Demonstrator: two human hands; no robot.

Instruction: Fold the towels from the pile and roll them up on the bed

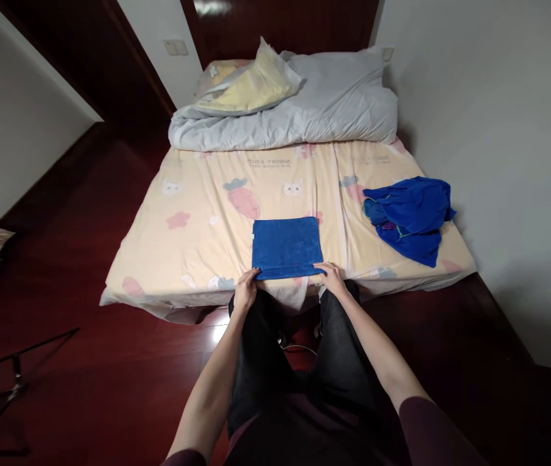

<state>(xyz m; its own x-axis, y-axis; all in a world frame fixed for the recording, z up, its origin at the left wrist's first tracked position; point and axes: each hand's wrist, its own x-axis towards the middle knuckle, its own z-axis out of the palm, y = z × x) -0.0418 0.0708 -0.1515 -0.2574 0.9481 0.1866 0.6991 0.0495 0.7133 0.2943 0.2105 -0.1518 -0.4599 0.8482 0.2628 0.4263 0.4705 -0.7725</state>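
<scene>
both hands grip folded blue towel — crumpled blue cloth nearby.

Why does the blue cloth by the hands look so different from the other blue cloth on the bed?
The folded blue towel lies flat as a neat rectangle; the crumpled blue cloth is a loose, bunched heap. The towel sits at the bed's near edge with the left hand and right hand on its corners; the heap lies untouched near the wall. The heap shows green trim; the towel looks plain. Both are deep blue and rest on the yellow sheet.
</scene>
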